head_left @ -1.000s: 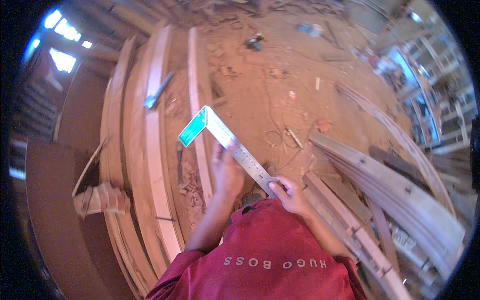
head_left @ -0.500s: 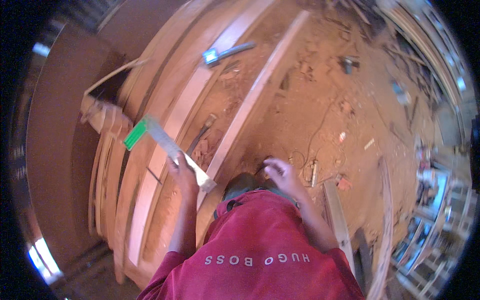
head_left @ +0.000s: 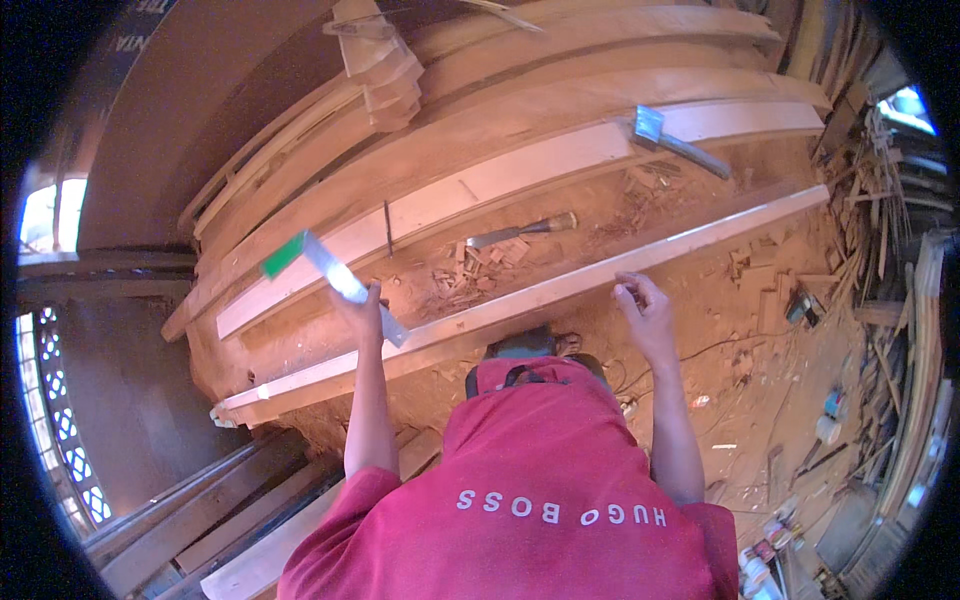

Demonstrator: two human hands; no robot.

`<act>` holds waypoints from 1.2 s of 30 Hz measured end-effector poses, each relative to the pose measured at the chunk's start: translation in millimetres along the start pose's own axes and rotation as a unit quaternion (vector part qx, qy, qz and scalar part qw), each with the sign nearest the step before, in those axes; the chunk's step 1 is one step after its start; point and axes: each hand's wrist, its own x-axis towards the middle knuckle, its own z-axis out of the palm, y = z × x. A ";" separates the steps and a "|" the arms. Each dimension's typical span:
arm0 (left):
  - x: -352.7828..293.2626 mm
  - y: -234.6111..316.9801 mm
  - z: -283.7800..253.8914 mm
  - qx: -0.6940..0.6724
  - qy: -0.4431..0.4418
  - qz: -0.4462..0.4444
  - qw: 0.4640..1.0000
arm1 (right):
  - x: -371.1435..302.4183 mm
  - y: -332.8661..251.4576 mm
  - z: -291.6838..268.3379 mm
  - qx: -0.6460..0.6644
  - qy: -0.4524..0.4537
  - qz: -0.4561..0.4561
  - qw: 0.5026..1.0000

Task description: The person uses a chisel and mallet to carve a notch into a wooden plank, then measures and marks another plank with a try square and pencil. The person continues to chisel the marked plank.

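Observation:
In my left hand (head_left: 360, 312) is a try square (head_left: 328, 268) with a green stock and a shiny metal blade; my fingers are closed round the blade. It is over the left part of a long narrow timber (head_left: 560, 288). My right hand (head_left: 645, 312) is raised just on the near side of that timber, its fingers loosely bent and slightly apart, with nothing visible in them. Beyond lies a pale board (head_left: 440, 205) with a hammer (head_left: 688, 153) and a thin dark rod (head_left: 388, 230) across it. A chisel (head_left: 525, 230) rests between the timbers among wood chips.
More long planks (head_left: 560, 100) lie at the far side, with stacked wood pieces (head_left: 380, 75) on them. Boards (head_left: 240, 500) lie at the lower left. A cable (head_left: 715, 345) crosses the dirt floor on the right, and scrap timber (head_left: 905, 290) piles along the right edge.
The view has swung round, so the timbers now run more across the picture. My left hand keeps the try square. My right hand has moved from near my body out towards the narrow timber.

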 end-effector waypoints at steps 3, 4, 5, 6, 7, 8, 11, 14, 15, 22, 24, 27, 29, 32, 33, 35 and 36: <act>63.7 -28.7 16.3 0.104 -0.035 0.019 0.994 | 6.3 -5.5 16.7 -0.010 -0.039 -0.007 0.999; 84.7 -37.7 22.8 0.143 -0.053 0.026 0.988 | 8.1 -4.8 19.5 -0.006 -0.045 0.000 0.999; 100.1 -41.3 30.7 0.181 -0.060 0.030 0.981 | 8.7 -5.4 20.9 -0.009 -0.045 0.013 0.999; 114.3 -42.5 41.9 0.218 -0.073 0.037 0.973 | 7.8 -6.7 21.8 -0.012 -0.039 0.028 0.999; 121.3 -39.0 62.2 0.252 -0.095 0.047 0.962 | 3.4 -6.0 18.8 -0.018 -0.025 0.048 0.998; 123.7 -35.7 68.9 0.275 -0.079 0.113 0.952 | 1.7 -4.0 20.7 -0.028 -0.018 0.038 0.999; 142.4 -42.3 76.1 0.310 -0.138 0.059 0.939 | -3.7 3.3 19.7 -0.051 0.010 0.038 0.998; 136.9 -32.3 86.6 0.299 -0.188 0.082 0.932 | -19.0 9.0 11.6 -0.042 0.041 0.079 0.995; 152.5 -42.3 75.0 0.285 -0.183 0.117 0.933 | -21.1 9.8 15.2 -0.033 0.043 0.085 0.995; 10.4 81.4 170.0 0.091 -0.393 0.036 0.915 | -26.7 20.4 16.2 0.093 0.072 0.136 0.984; -56.7 108.4 201.7 0.044 -0.484 0.056 0.872 | -16.9 40.8 27.8 0.179 0.082 0.094 0.976; -139.4 130.4 238.8 0.053 -0.600 0.148 0.785 | -2.1 24.2 16.6 0.215 0.122 0.049 0.968; -180.8 137.2 258.2 -0.023 -0.660 0.059 0.748 | 1.3 27.0 0.9 0.223 0.132 0.062 0.964; -211.5 155.5 288.4 0.044 -0.680 0.146 0.717 | -7.7 62.7 -19.6 0.204 0.186 0.138 0.951; -213.4 155.2 298.4 0.044 -0.688 0.111 0.716 | -8.5 68.9 -24.0 0.250 0.239 0.115 0.931; -211.3 145.7 326.0 0.033 -0.694 0.116 0.710 | -8.6 80.3 -34.0 0.333 0.343 0.070 0.875; -199.5 135.5 343.1 0.024 -0.685 0.160 0.710 | -9.9 77.3 -43.4 0.354 0.352 0.132 0.857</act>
